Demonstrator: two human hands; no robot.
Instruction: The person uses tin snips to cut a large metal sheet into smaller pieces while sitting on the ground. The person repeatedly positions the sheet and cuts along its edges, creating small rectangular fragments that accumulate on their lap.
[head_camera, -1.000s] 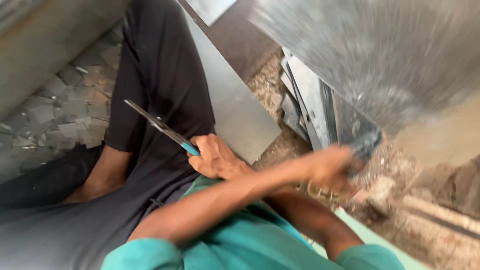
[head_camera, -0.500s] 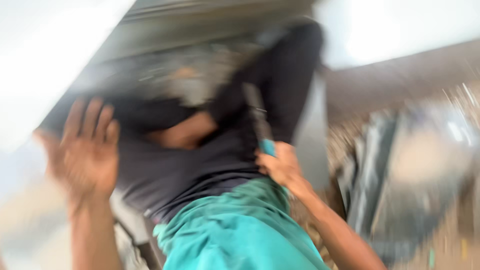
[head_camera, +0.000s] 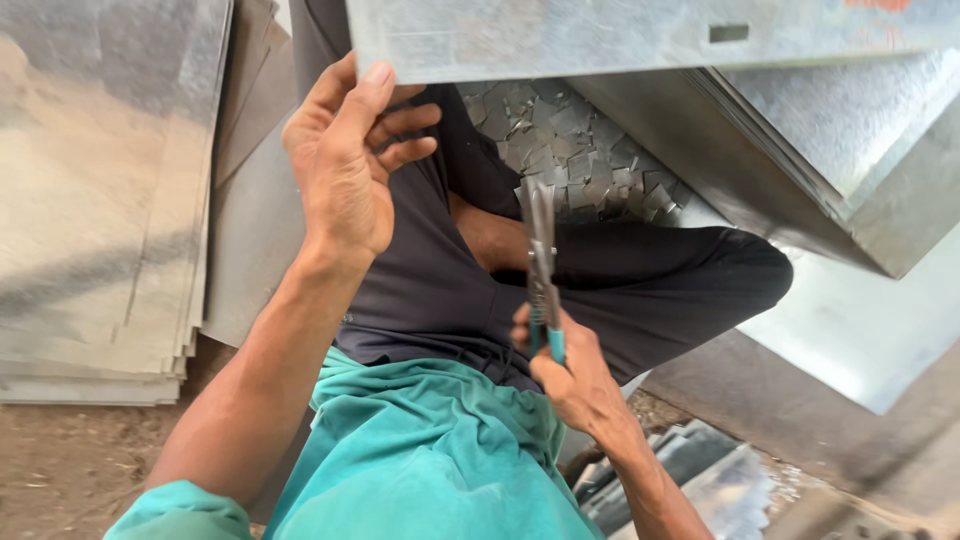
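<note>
A dirt floor (head_camera: 60, 470) is seen at the bottom left, with a stack of flat metal sheets (head_camera: 100, 200) laid on it. More sheets are leaned at the top right, and many small cut metal bits (head_camera: 570, 140) are spread on the ground between the legs. The legs are crossed and covered by dark trousers (head_camera: 640, 280), and a green shirt (head_camera: 420, 450) is seen at the bottom.

A big folded metal sheet (head_camera: 620, 35) is held up along the top of the view. Its lower left edge is gripped by the left hand (head_camera: 345, 165). The thumb is pressed flat against the front of the sheet, and the other fingers are curled loosely just under the edge.

A pair of metal snips (head_camera: 541, 270) is held in the right hand (head_camera: 565, 365), low in the middle, over the lap. The fingers are closed tight around the blue handles. The grey blades are pointed straight up toward the big sheet, but the sheet is not touched by them. The blades look shut together.

More bent metal scraps (head_camera: 690, 470) are piled at the bottom right, beside the right arm.
</note>
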